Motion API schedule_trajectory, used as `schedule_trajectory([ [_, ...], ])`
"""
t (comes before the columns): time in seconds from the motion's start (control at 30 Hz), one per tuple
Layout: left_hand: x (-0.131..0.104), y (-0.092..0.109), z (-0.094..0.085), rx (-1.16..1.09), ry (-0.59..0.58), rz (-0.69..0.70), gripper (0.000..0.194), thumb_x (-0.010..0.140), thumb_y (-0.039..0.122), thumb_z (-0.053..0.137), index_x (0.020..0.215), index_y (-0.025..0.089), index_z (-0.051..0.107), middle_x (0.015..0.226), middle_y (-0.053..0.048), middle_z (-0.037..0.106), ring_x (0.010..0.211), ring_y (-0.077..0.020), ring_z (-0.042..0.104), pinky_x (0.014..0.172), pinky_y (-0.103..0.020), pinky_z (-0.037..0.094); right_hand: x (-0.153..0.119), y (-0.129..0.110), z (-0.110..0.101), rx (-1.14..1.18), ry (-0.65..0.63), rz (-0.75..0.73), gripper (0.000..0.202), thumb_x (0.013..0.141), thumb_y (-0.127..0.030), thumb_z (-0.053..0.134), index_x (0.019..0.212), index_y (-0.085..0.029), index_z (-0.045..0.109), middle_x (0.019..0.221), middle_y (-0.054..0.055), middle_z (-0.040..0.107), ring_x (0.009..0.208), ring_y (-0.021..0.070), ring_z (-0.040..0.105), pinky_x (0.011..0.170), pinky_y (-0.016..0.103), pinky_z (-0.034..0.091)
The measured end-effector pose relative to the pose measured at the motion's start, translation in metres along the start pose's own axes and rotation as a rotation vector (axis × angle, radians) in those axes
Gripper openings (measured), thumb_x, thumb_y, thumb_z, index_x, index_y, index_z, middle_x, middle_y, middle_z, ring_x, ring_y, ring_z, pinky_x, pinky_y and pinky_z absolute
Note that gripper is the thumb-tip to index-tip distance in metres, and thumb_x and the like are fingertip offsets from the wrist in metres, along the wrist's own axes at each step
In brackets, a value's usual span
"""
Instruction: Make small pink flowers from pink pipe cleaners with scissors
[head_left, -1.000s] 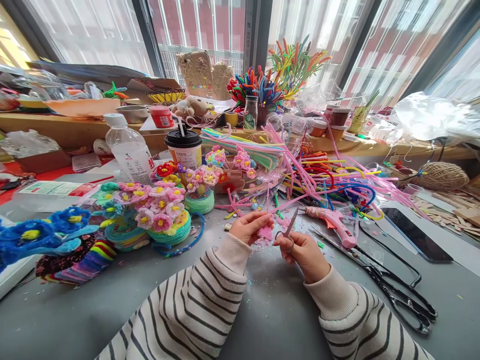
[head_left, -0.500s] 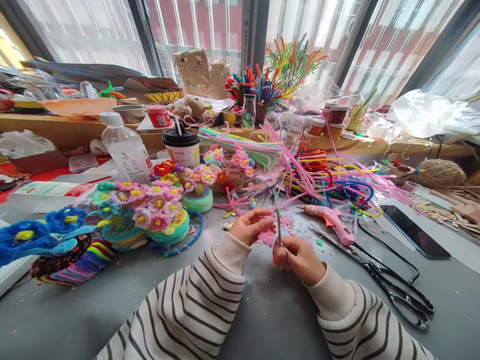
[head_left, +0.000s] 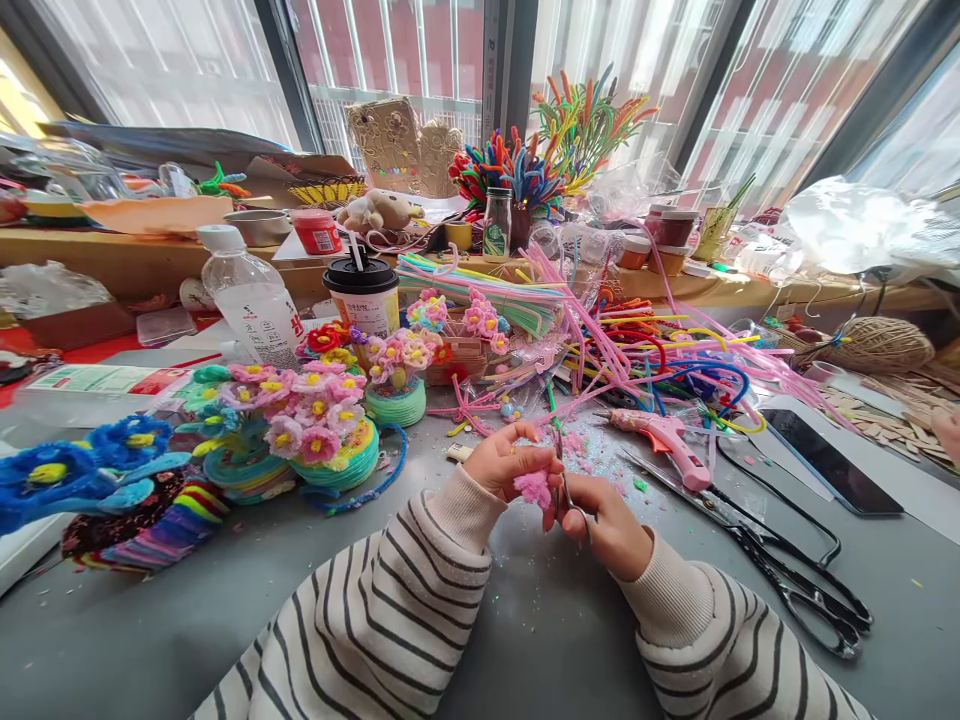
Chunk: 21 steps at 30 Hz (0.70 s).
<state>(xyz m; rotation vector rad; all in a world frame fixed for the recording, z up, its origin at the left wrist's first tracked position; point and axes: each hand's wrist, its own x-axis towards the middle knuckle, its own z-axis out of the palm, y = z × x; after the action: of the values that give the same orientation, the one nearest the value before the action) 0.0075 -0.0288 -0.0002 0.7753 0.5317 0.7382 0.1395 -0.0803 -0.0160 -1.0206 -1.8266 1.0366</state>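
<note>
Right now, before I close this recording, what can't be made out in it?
All in the head view:
Small scissors: handles partly hidden by fingers of the right hand.
Pink fuzzy piece: its pinched part is covered by the left hand.
Blue fuzzy flower: cut off by the left edge.
Plastic bottle: fine label print is too small to read.

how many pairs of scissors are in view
2: small scissors held in the right hand, and large black-handled scissors lying on the grey table beyond that hand's right side. Others may be hidden in the clutter.
</note>
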Motion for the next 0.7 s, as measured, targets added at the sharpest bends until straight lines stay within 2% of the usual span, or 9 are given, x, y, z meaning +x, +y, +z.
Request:
schedule_trajectory([
  [0.2,0.0008,-0.0003,0.0011,-0.038,-0.016,0.037,0.038,0.046,0.020,0.069,0.063,0.015,0.036,0.050,-0.001,0.060,0.042,-0.0098,0.054,0.042,-0.019,0.041,0.0006,0.0036,-0.0001,-0.031,0.012,-0.016,0.056,0.066,-0.063,0.031,0.054,-0.013,0.052,0.046,-0.001,0.039,0.042,0.0082,0.034,0.042,0.020,0.026],
  [0.4,-0.0011,0.0024,0.0026,0.011,0.032,-0.011,0.030,0.049,0.024,0.067,0.064,0.013,0.044,0.051,-0.001,0.060,0.045,-0.0103,0.055,0.044,-0.019,0.041,0.0002,0.0020,-0.0012,-0.168,0.116,0.017,0.052,0.070,-0.057,0.033,0.046,-0.014,0.048,0.045,0.001,0.045,0.044,0.0088,0.038,0.045,0.021,0.029],
  [0.53,-0.0051,0.0030,0.0056,0.064,0.093,-0.004,0.021,0.057,0.028,0.061,0.067,0.011,0.052,0.056,-0.002,0.060,0.053,-0.0104,0.056,0.052,-0.020,0.042,0.0010,-0.0003,-0.0029,-0.241,0.200,0.057,0.048,0.071,-0.052,0.037,0.043,-0.014,0.045,0.042,-0.001,0.043,0.041,0.0077,0.036,0.044,0.020,0.029],
  [0.7,-0.0045,0.0002,0.0056,0.112,0.083,-0.029,0.017,0.054,0.023,0.063,0.060,0.010,0.056,0.054,-0.001,0.058,0.051,-0.0075,0.052,0.051,-0.019,0.039,0.0014,0.0013,-0.0027,-0.315,0.255,0.065,0.045,0.069,-0.050,0.042,0.041,-0.015,0.040,0.039,-0.003,0.037,0.039,0.0069,0.032,0.041,0.020,0.026],
])
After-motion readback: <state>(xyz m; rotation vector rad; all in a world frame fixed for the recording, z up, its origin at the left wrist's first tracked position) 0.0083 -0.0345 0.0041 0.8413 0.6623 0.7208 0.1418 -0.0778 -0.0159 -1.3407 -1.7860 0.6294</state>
